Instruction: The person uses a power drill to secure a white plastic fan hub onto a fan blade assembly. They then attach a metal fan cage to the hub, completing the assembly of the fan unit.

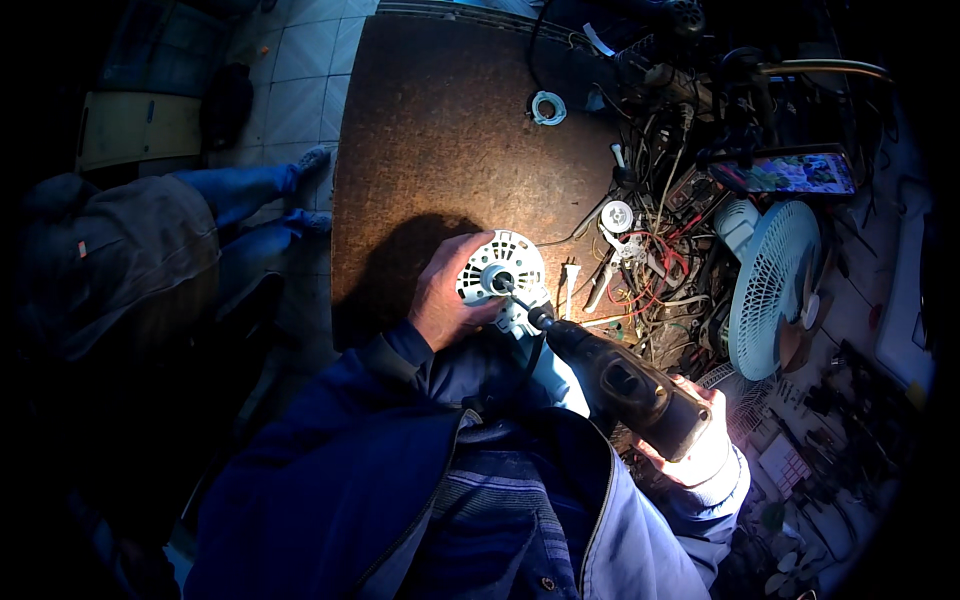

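Observation:
My left hand (447,290) is closed round the edge of a pale, round, slotted plastic housing (518,252), which looks like the motor cover of a fan. In my right hand (703,440) is a dark, worn power drill (625,380), gripped at its rear end. The drill points up and to the left, and its bit (521,297) reaches the hub at the middle of the housing. Whether the bit is turning, I cannot tell. More pale plastic shows just under the housing, partly hidden by the drill's chuck.
A brown wooden table (440,110) lies beneath, with a pale ring (547,108) on it. To the right are tangled wires (660,250), a white plug (571,280), a light-blue fan (775,290) and a lit phone (790,172). Another person (130,250) is at the left.

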{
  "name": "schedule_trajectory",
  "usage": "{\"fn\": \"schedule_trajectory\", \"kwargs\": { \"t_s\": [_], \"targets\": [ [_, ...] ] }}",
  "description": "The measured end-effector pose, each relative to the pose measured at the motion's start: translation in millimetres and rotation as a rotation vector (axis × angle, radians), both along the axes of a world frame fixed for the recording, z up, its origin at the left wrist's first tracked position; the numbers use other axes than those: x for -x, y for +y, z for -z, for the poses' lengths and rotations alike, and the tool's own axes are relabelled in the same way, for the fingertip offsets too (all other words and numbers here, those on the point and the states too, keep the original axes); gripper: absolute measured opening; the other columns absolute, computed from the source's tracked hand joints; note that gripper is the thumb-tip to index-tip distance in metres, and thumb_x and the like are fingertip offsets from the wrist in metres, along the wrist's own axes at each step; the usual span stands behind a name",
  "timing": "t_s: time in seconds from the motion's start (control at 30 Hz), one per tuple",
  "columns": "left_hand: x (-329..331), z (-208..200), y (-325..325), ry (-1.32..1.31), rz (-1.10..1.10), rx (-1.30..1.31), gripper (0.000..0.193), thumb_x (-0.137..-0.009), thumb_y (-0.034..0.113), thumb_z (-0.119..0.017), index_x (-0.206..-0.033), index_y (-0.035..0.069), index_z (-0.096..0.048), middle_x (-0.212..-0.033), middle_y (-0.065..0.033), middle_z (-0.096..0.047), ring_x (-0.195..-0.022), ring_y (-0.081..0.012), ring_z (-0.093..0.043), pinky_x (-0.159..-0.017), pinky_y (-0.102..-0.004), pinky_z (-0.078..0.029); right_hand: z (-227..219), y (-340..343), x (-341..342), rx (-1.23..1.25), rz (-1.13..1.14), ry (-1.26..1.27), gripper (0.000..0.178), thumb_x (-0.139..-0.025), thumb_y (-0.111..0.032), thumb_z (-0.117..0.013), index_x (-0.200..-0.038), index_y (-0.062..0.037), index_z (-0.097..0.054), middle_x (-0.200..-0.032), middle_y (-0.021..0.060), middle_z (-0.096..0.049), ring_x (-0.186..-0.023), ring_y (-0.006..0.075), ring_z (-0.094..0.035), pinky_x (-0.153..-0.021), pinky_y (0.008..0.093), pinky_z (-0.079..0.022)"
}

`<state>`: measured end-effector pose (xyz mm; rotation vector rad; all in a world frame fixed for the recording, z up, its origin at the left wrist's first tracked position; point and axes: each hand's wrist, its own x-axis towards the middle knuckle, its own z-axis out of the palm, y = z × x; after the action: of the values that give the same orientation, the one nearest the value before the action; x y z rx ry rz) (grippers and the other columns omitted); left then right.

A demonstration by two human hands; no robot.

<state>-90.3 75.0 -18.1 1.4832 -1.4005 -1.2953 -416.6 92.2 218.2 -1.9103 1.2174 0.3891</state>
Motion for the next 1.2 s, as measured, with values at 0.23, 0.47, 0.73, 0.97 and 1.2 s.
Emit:
{"fn": "schedule_trajectory", "kwargs": {
  "t_s": [0.23,0.47,0.73,0.97,1.2],
  "targets": [
    [0.3,4.7,1.1,-0.023,-0.002,0.023,0.081,-0.074,0.019,-0.094,-0.147,0.009,-0.058,-0.142,-0.0151,-0.061,-0.125,-0.0284,-0.066,-0.105,-0.0387,-0.056,-6.2,-16.9,-15.9,-0.031,0.135,-0.179,0.057,-0.087,-0.023,-0.084,-0.135,-0.0111,-0.055,-0.133,0.011,-0.07,-0.124,0.0278,-0.066,-0.109,0.0439,-0.04],
    [0.8,0.5,-3.5,0.016,0.032,0.002,0.083,-0.076,0.019,-0.094,-0.148,0.005,-0.056,-0.143,-0.0163,-0.059,-0.126,-0.027,-0.064,-0.106,-0.0378,-0.056,-18.1,-24.7,-24.2,-0.068,0.19,-0.197,0.06,-0.087,-0.018,-0.083,-0.137,-0.0095,-0.052,-0.131,0.0134,-0.069,-0.12,0.0285,-0.068,-0.106,0.041,-0.043],
    [-5.0,6.3,2.2,0.092,0.038,-0.011,0.084,-0.079,0.022,-0.093,-0.149,0.0,-0.053,-0.146,-0.0171,-0.054,-0.128,-0.0272,-0.062,-0.11,-0.0389,-0.054,-26.1,-50.0,-62.5,-0.392,0.557,-0.246,0.053,-0.085,-0.029,-0.081,-0.126,0.0015,-0.068,-0.102,0.0192,-0.074,-0.077,0.033,-0.075,-0.072,0.0401,-0.061],
    [-9.9,5.0,-0.1,0.035,0.089,-0.03,0.085,-0.08,0.023,-0.092,-0.15,0.0,-0.051,-0.146,-0.0178,-0.053,-0.132,-0.0278,-0.059,-0.113,-0.0399,-0.052,-21.8,-83.8,-71.6,-0.105,0.025,-0.145,0.056,-0.073,-0.027,-0.087,-0.118,0.002,-0.072,-0.093,0.017,-0.073,-0.078,0.0342,-0.075,-0.072,0.04,-0.061],
    [-3.6,5.5,-2.0,0.134,0.08,0.012,0.083,-0.08,0.012,-0.091,-0.15,-0.001,-0.05,-0.145,-0.0179,-0.052,-0.131,-0.0273,-0.06,-0.11,-0.0377,-0.054,-21.6,-95.9,-62.4,-0.201,0.016,-0.163,0.057,-0.077,-0.033,-0.086,-0.119,0.003,-0.071,-0.098,0.0208,-0.073,-0.089,0.0404,-0.075,-0.079,0.0441,-0.061]
  ]
}}
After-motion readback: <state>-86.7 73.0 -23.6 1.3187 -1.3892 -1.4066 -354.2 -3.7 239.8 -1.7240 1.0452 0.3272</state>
